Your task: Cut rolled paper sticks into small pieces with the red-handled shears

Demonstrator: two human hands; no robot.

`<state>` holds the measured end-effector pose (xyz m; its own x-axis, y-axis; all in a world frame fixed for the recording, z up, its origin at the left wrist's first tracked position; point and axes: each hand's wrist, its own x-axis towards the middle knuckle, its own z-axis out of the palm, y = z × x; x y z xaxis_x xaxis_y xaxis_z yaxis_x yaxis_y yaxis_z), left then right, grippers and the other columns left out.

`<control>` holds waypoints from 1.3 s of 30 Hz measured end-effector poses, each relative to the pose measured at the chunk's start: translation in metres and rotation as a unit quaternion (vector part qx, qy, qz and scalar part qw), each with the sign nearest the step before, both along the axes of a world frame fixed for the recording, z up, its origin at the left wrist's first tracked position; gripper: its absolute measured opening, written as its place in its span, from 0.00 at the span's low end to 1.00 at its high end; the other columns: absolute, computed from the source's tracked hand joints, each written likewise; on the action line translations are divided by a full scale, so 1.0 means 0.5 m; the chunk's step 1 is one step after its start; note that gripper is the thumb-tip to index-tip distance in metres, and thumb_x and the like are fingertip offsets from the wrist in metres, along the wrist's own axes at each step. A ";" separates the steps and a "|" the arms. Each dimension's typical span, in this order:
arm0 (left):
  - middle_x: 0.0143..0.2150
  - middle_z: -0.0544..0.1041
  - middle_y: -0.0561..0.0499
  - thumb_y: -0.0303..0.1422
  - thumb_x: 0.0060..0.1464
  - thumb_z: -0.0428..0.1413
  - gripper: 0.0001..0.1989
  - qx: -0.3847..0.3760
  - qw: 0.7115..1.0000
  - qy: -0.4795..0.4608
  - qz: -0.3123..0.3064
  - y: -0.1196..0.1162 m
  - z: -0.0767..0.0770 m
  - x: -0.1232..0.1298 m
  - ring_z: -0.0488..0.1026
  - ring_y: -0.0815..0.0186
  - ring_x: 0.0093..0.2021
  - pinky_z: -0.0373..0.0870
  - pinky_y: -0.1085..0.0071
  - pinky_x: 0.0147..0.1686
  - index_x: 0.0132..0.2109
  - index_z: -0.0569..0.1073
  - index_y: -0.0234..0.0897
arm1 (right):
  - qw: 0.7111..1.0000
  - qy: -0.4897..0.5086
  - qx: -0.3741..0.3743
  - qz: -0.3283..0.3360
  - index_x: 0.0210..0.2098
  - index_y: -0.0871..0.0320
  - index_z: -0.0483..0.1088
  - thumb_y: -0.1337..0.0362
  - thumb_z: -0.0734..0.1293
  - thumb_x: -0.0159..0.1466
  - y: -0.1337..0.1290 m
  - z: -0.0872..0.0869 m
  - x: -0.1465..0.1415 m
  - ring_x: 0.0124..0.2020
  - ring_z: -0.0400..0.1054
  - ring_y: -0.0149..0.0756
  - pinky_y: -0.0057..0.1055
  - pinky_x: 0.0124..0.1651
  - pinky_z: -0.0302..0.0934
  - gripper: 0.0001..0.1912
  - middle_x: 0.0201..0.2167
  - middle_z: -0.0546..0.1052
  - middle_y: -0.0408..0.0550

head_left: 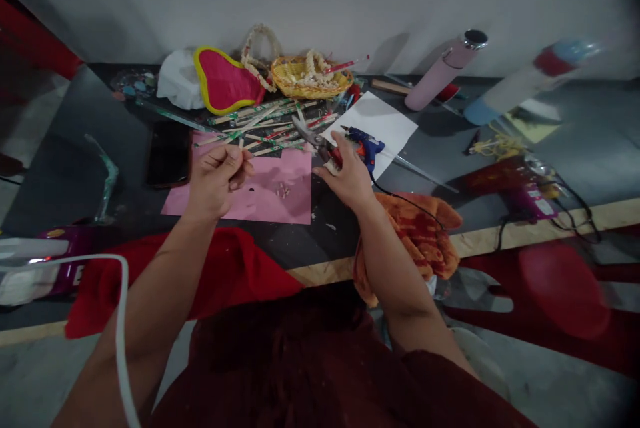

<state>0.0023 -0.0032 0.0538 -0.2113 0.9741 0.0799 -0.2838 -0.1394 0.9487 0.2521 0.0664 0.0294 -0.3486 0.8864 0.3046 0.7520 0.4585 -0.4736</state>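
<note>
1. The left hand (pixel 220 171), above the left part of the pink sheet (pixel 270 181), pinches a stick (pixel 241 142) between thumb and fingers; only a pale tip shows clearly.
2. That stick should be light and stiff, probably brittle if bent; a fingertip pinch near one end looks enough (its full length is hidden by the hand).
3. The right hand (pixel 349 171), just beyond the sheet's right edge, grasps the cutters (pixel 317 140) by their handles, jaws towards the sheet's far edge.
4. The cutters look metal, so likely heavier and rigid; the handles are the safe hold, away from the blades.
5. More sticks (pixel 260 121) lie crisscrossed along the sheet's far edge on the worktop (pixel 280 241); loosely heaped, they would probably roll or slide if nudged.
</note>
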 end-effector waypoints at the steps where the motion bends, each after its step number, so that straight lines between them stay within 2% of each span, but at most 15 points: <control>1: 0.23 0.75 0.51 0.42 0.49 0.62 0.13 0.000 1.000 0.030 -0.001 0.001 -0.006 0.005 0.55 0.80 0.14 0.46 0.78 0.14 0.29 0.74 0.34 | 1.000 -0.003 -0.006 -0.023 0.64 0.55 0.51 0.55 0.67 0.59 0.003 -0.002 0.002 0.55 0.63 0.50 0.48 0.54 0.62 0.37 0.58 0.66 0.55; 4: 0.24 0.76 0.51 0.41 0.52 0.59 0.13 -0.016 0.992 0.125 -0.019 -0.003 -0.019 0.027 0.56 0.79 0.15 0.49 0.78 0.14 0.34 0.75 0.34 | 0.997 -0.044 -0.019 -0.060 0.63 0.56 0.55 0.55 0.68 0.58 0.009 -0.014 0.006 0.55 0.63 0.52 0.49 0.52 0.61 0.36 0.56 0.67 0.57; 6: 0.27 0.78 0.50 0.40 0.53 0.58 0.12 -0.023 0.982 0.185 -0.034 -0.009 -0.022 0.041 0.62 0.77 0.17 0.55 0.78 0.16 0.38 0.75 0.34 | 0.994 -0.077 -0.022 -0.070 0.61 0.56 0.58 0.54 0.68 0.58 0.010 -0.022 0.007 0.54 0.63 0.53 0.49 0.51 0.61 0.34 0.54 0.69 0.57; 10: 0.30 0.80 0.49 0.38 0.54 0.56 0.11 -0.005 0.958 0.278 -0.066 -0.019 -0.018 0.056 0.74 0.70 0.27 0.68 0.76 0.27 0.38 0.75 0.34 | 0.993 -0.096 -0.003 -0.070 0.58 0.58 0.62 0.52 0.68 0.58 0.008 -0.020 0.007 0.53 0.61 0.55 0.50 0.51 0.59 0.32 0.51 0.71 0.58; 13: 0.33 0.80 0.49 0.37 0.55 0.55 0.10 0.012 0.939 0.336 -0.070 -0.021 -0.020 0.056 0.76 0.68 0.33 0.71 0.74 0.34 0.37 0.75 0.35 | 0.996 -0.040 0.046 -0.058 0.51 0.57 0.68 0.53 0.63 0.63 0.000 -0.004 0.003 0.53 0.60 0.52 0.49 0.53 0.57 0.21 0.50 0.72 0.57; 15: 0.34 0.80 0.49 0.37 0.55 0.55 0.10 0.015 0.929 0.362 -0.070 -0.023 -0.025 0.055 0.76 0.67 0.34 0.71 0.73 0.35 0.38 0.76 0.36 | 0.998 0.041 0.041 -0.011 0.43 0.57 0.70 0.54 0.58 0.67 -0.013 0.007 -0.006 0.48 0.64 0.45 0.42 0.51 0.58 0.16 0.43 0.74 0.54; 18: 0.35 0.81 0.50 0.38 0.55 0.54 0.11 0.020 0.911 0.405 -0.074 -0.025 -0.030 0.053 0.77 0.66 0.34 0.70 0.74 0.34 0.40 0.76 0.37 | 0.975 0.170 -0.087 0.112 0.37 0.58 0.69 0.51 0.54 0.68 -0.040 0.015 -0.031 0.32 0.65 0.33 0.30 0.38 0.60 0.19 0.30 0.72 0.47; 21: 0.35 0.81 0.52 0.37 0.56 0.53 0.10 0.028 0.873 0.481 -0.077 -0.027 -0.030 0.054 0.77 0.67 0.33 0.69 0.74 0.32 0.40 0.77 0.38 | 0.920 0.217 -0.238 0.221 0.31 0.59 0.67 0.47 0.53 0.68 -0.065 0.011 -0.059 0.27 0.62 0.28 0.26 0.32 0.57 0.24 0.26 0.70 0.43; 24: 0.36 0.81 0.53 0.35 0.56 0.52 0.10 0.046 0.826 0.556 -0.080 -0.029 -0.029 0.055 0.77 0.66 0.34 0.67 0.73 0.32 0.40 0.77 0.40 | 0.881 0.248 -0.320 0.245 0.29 0.60 0.67 0.45 0.53 0.67 -0.076 0.003 -0.075 0.24 0.59 0.26 0.25 0.29 0.54 0.26 0.23 0.67 0.41; 28: 0.35 0.81 0.53 0.35 0.57 0.51 0.10 0.071 0.785 0.609 -0.090 -0.030 -0.031 0.057 0.77 0.65 0.35 0.66 0.72 0.33 0.39 0.77 0.41 | 0.868 0.256 -0.336 0.260 0.28 0.60 0.66 0.46 0.55 0.67 -0.075 0.001 -0.076 0.23 0.57 0.25 0.24 0.27 0.53 0.24 0.21 0.65 0.40; 30: 0.35 0.81 0.53 0.35 0.57 0.51 0.09 0.078 0.783 0.612 -0.084 -0.030 -0.032 0.058 0.77 0.65 0.35 0.66 0.72 0.33 0.39 0.76 0.41 | 0.866 0.260 -0.332 0.270 0.27 0.60 0.65 0.47 0.56 0.66 -0.074 0.002 -0.075 0.23 0.57 0.25 0.24 0.27 0.52 0.24 0.21 0.64 0.39; 39: 0.33 0.81 0.53 0.36 0.58 0.52 0.10 0.103 0.819 0.563 -0.047 -0.037 -0.025 0.066 0.76 0.67 0.32 0.67 0.73 0.31 0.37 0.77 0.40 | 0.827 0.330 -0.355 0.285 0.28 0.59 0.64 0.46 0.56 0.66 -0.082 0.001 -0.079 0.23 0.58 0.24 0.23 0.25 0.51 0.23 0.24 0.65 0.41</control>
<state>0.0355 -0.0218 0.0412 0.1845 0.9231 0.3375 0.7360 -0.3573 0.5750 0.2128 0.0256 0.0297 -0.7370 0.6723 0.0697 -0.0215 0.0798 -0.9966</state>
